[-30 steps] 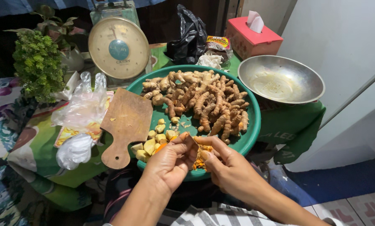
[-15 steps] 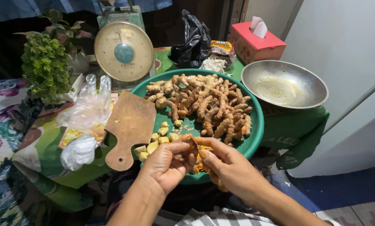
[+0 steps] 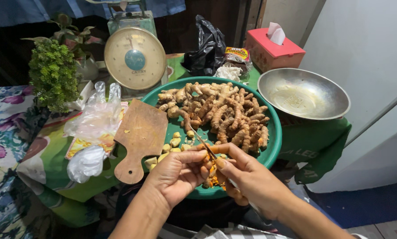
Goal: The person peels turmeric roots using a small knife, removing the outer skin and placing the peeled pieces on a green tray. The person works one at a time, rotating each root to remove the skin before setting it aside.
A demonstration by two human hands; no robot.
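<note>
Turmeric roots fill most of the big green tray, and this heap looks unpeeled, with brown skin on every piece. One root is in work now: the left hand is closed around it at the near edge of the tray, fingers curled tight. The right hand is clamped on a small knife, whose thin blade lies against the root and points away toward the heap. Under both hands some orange scraps lie in the tray. Near the wooden cutting board, a few pale yellow pieces lie together, apart from the heap; these seem to be the finished ones. So the work appears to be only at the beginning: the finished pieces are few and the heap is large. The metal bowl at the right holds no roots.
</note>
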